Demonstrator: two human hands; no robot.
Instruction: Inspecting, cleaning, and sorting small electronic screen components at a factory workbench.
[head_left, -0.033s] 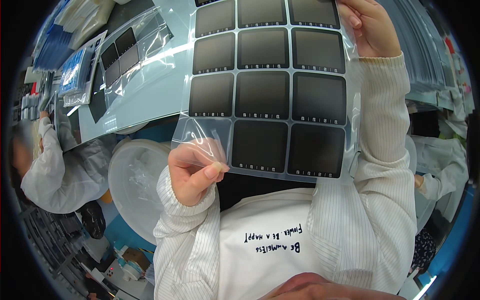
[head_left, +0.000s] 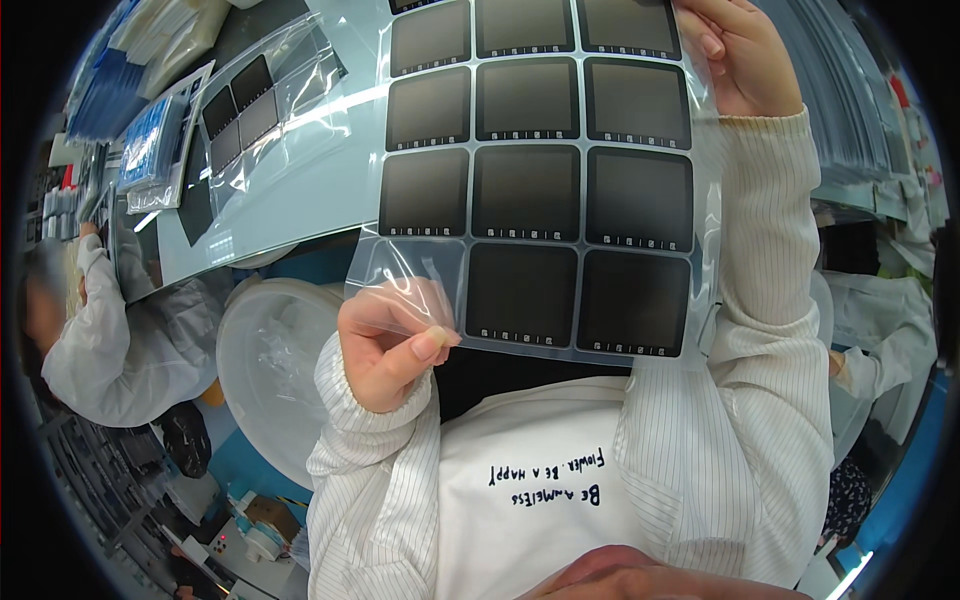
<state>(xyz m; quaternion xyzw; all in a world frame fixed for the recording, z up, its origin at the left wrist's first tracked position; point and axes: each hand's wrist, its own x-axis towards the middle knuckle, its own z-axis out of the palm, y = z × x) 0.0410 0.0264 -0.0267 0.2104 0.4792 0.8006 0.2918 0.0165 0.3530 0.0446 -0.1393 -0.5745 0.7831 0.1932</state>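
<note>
Pinching the clear sheet of dark squares [head_left: 526, 192] at its lower left corner, your left hand [head_left: 392, 345] is closed — your right hand [head_left: 745, 60] grips its upper right edge — stretching it before you, pale table [head_left: 285, 212] at left.

We have a shiny, pale blue-green desk [head_left: 285, 215] with straight edges that look bent here. On its left part we see a floppy clear sheet with dark squares [head_left: 252, 82], a blue and white packet [head_left: 150, 145] and a thin dark piece [head_left: 197, 217]. Farther up we have piled bags [head_left: 165, 35], and on our right, stacked clear sheets [head_left: 835, 100]
</note>
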